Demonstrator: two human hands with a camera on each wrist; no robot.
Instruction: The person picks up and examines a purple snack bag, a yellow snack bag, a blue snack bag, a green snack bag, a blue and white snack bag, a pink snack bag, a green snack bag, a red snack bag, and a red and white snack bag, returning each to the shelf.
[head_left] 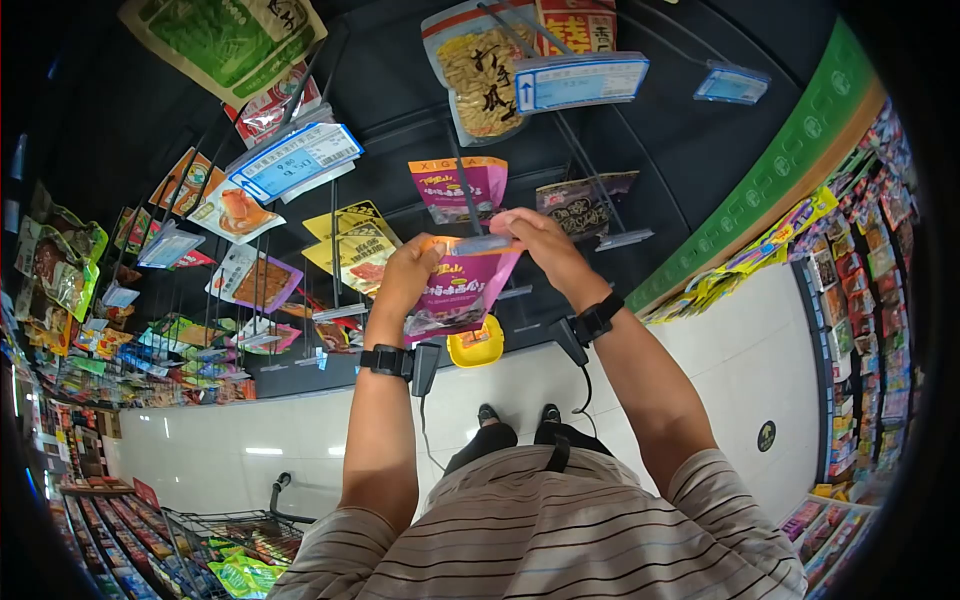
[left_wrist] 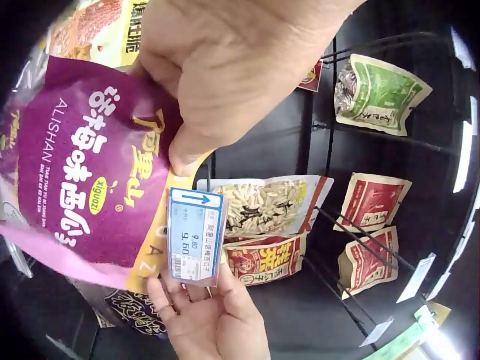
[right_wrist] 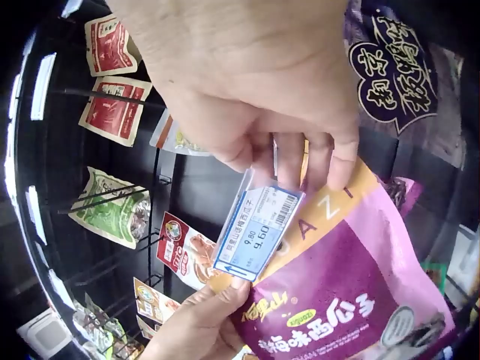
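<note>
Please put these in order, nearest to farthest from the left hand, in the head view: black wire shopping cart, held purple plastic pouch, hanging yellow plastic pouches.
1. Held purple plastic pouch: in the left hand.
2. Hanging yellow plastic pouches: just left of it.
3. Black wire shopping cart: lower left.

White glare streaks the floor (head_left: pixel 225 430); the shelf backing (head_left: pixel 385 75) is dim; edges bow (corners black).
</note>
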